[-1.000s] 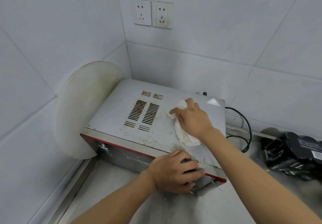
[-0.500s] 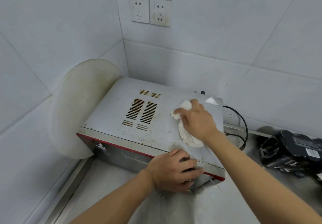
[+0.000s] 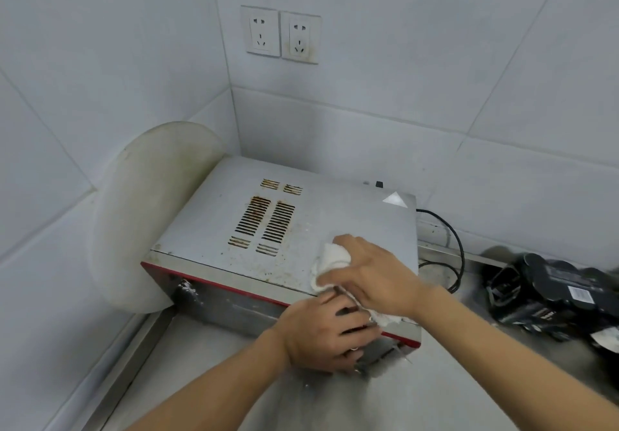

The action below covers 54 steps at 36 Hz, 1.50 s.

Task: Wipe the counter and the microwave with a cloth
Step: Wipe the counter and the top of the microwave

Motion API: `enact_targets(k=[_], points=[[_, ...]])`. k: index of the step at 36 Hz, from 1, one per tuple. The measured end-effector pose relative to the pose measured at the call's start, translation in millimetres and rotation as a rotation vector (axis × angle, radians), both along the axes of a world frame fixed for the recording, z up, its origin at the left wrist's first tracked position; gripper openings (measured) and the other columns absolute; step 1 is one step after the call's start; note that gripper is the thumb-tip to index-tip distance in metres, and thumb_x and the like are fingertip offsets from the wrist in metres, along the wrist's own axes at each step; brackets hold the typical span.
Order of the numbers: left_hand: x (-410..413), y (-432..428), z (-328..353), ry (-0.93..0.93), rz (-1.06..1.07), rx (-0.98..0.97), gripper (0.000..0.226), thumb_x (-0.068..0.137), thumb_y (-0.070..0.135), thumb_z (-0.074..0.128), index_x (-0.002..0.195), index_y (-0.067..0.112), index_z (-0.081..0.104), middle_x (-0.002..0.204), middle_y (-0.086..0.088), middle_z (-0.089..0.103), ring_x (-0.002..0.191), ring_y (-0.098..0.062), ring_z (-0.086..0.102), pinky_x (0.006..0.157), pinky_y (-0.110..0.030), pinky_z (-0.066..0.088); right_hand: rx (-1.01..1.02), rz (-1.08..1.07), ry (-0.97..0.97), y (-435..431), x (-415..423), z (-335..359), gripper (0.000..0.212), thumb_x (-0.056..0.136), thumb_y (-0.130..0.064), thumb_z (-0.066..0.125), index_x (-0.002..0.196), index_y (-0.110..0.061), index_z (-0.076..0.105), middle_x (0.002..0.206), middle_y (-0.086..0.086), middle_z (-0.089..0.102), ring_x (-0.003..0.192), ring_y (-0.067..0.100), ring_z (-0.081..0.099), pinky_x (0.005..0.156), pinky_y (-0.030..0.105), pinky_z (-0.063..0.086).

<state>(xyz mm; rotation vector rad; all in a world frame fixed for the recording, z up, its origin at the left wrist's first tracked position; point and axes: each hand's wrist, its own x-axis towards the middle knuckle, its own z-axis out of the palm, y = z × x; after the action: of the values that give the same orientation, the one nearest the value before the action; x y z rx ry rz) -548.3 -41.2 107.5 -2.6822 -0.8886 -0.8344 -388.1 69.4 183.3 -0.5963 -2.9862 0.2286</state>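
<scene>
The microwave (image 3: pixel 301 229) is pretty grimy: grey metal top with brownish specks, rusty-looking vent slots and a red strip along the front edge. It sits in the tiled corner on the steel table (image 3: pixel 217 380), with a round pale board (image 3: pixel 150 213) leaning beside it on its left. The cloth (image 3: pixel 331 259) is white and bunched up, lying on the front right part of the top. The right hand (image 3: pixel 375 276) has its fingers curled over it, pressing it down. The left hand (image 3: pixel 325 333) grips the front right corner of the microwave. Compared with a second ago, the cloth and right hand have slid from further back on the top towards the front edge, now almost touching the left hand, which hasn't moved. A black cord (image 3: pixel 457 246) loops behind on the right.
</scene>
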Motion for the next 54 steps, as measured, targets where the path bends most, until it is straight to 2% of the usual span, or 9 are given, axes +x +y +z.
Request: enact_targets(k=[4,10,21,29,37,40,46,50,54], points=[[-0.2,0.7,-0.4,0.006,-0.003,0.005,0.034,0.099,0.033,0.062,0.128,0.017,0.071,0.121,-0.005,0.068,0.102,-0.03,0.061,0.085,-0.04,0.049,-0.004,-0.003,-0.03,9.1,1.3,5.0,0.032,0.1,-0.04,0.048,0.124,-0.054,0.062,0.137,0.006,0.047,0.108,0.027,0.055,0.085,0.037,0.051],[-0.9,-0.1,0.7,0.008,0.013,-0.008,0.034,0.098,0.034,0.061,0.127,0.019,0.071,0.115,-0.003,0.068,0.095,-0.025,0.058,0.076,-0.037,0.051,0.012,-0.482,0.143,31.6,-19.8,-10.2,0.038,0.097,-0.021,0.055,0.123,-0.044,0.068,0.126,0.01,0.045,0.102,0.034,0.054,0.072,0.04,0.052],[0.1,0.8,1.6,-0.01,0.001,-0.005,0.034,0.1,0.033,0.059,0.126,0.017,0.072,0.117,-0.005,0.07,0.097,-0.027,0.06,0.079,-0.038,0.049,-0.014,-0.04,0.056,17.4,28.3,-2.6,0.035,0.096,-0.035,0.047,0.122,-0.046,0.068,0.133,0.008,0.051,0.105,0.026,0.06,0.073,0.03,0.051],[-0.8,-0.6,2.7,0.011,0.015,-0.004,0.033,0.1,0.035,0.059,0.126,0.019,0.072,0.115,-0.004,0.069,0.095,-0.025,0.059,0.077,-0.036,0.051,0.099,-0.748,0.125,43.5,-14.6,-12.4,0.031,0.106,-0.03,0.047,0.131,-0.04,0.064,0.126,0.015,0.044,0.105,0.04,0.051,0.072,0.045,0.051],[-0.4,2.0,0.7,0.025,0.002,0.012,0.034,0.1,0.034,0.058,0.126,0.017,0.071,0.115,-0.005,0.069,0.091,-0.025,0.059,0.076,-0.037,0.049,0.033,-0.386,0.111,9.1,17.7,-13.5,0.04,0.097,-0.035,0.04,0.128,-0.045,0.063,0.123,0.009,0.048,0.093,0.03,0.055,0.064,0.037,0.052],[-0.4,2.6,1.2,0.021,0.004,0.004,0.034,0.099,0.034,0.059,0.126,0.017,0.072,0.114,-0.005,0.07,0.09,-0.025,0.059,0.075,-0.036,0.048,0.08,-0.416,0.092,28.3,7.7,-11.5,0.038,0.098,-0.032,0.044,0.127,-0.046,0.064,0.128,0.012,0.05,0.094,0.033,0.059,0.075,0.04,0.047],[-0.3,0.7,1.0,0.049,0.018,-0.024,0.035,0.099,0.035,0.06,0.128,0.018,0.07,0.116,-0.004,0.068,0.092,-0.025,0.058,0.075,-0.037,0.051,0.208,-0.442,0.112,43.7,-7.9,-18.3,0.034,0.094,-0.022,0.058,0.126,-0.029,0.068,0.154,0.023,0.044,0.133,0.049,0.047,0.1,0.056,0.046],[0.9,-1.0,5.5,0.051,0.022,-0.028,0.035,0.1,0.036,0.058,0.128,0.019,0.071,0.115,-0.004,0.069,0.091,-0.024,0.057,0.075,-0.035,0.051,0.192,-0.327,-0.017,21.5,12.8,-18.5,0.045,0.101,-0.048,0.04,0.141,-0.036,0.055,0.168,0.014,0.024,0.153,0.046,0.021,0.112,0.057,0.037],[0.1,0.6,4.9,0.046,0.023,-0.012,0.035,0.099,0.036,0.059,0.127,0.019,0.071,0.115,-0.004,0.069,0.09,-0.024,0.057,0.075,-0.034,0.049,0.164,-0.273,-0.026,13.9,34.5,-14.8,0.041,0.105,-0.055,0.033,0.135,-0.042,0.058,0.171,0.006,0.019,0.154,0.042,0.018,0.1,0.055,0.047]])
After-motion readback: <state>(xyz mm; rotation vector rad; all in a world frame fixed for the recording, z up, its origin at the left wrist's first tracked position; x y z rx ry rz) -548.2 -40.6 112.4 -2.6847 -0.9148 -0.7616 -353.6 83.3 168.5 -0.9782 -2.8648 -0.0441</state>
